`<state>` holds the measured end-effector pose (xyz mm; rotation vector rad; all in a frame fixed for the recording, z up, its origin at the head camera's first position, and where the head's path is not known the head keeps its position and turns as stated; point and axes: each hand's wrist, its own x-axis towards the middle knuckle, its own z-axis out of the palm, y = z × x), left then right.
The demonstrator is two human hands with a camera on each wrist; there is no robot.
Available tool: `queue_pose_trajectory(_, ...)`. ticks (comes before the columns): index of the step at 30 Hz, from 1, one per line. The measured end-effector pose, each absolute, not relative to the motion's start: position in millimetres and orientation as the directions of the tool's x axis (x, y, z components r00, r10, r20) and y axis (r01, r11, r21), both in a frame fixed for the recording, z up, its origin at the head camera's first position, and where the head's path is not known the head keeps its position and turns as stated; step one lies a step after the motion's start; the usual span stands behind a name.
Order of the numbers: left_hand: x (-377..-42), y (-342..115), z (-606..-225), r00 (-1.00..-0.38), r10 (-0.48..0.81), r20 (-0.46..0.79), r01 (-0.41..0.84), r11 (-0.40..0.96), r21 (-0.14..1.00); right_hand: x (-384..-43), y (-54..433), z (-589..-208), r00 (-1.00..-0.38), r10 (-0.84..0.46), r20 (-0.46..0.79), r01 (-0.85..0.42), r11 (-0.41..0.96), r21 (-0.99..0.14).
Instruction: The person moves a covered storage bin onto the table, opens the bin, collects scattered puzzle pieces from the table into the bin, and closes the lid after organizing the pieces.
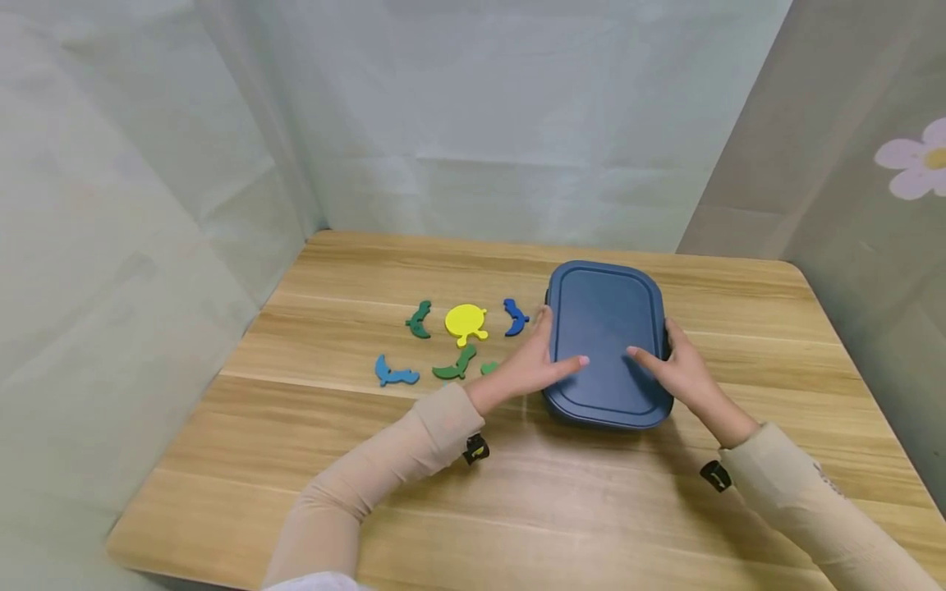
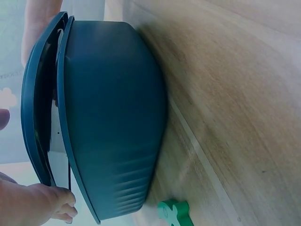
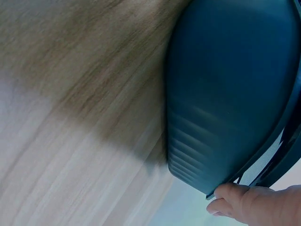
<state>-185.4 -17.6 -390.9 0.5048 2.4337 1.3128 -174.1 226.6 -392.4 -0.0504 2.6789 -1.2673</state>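
Observation:
A dark blue box (image 2: 113, 108) with ribbed walls stands on the wooden table. Its matching lid (image 1: 608, 320) sits over it, and both wrist views show a gap between lid and rim. My left hand (image 1: 528, 365) grips the lid's left edge, thumb lying on top and fingers at the side. On the opposite edge my right hand (image 1: 686, 373) holds the lid the same way. In the right wrist view, fingers (image 3: 235, 200) are at the gap between lid and rim. What the box contains is hidden.
Left of the box lie flat puzzle-like pieces: a yellow round one (image 1: 464, 320), a dark blue one (image 1: 514, 318), a light blue one (image 1: 395, 374) and several green ones (image 1: 456, 364). Pale curtains (image 1: 517, 123) hang behind the table (image 1: 310, 427).

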Motion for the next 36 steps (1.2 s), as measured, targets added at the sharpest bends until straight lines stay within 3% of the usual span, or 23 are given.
queue_pose_trajectory(36, -179.1, 3.9, -391.0, -0.834, 0.551, -0.020, 0.290, 0.470, 0.833, -156.5, 251.3, -378.0, -0.990, -0.061, -0.130, 0.060, 0.644, -0.762)
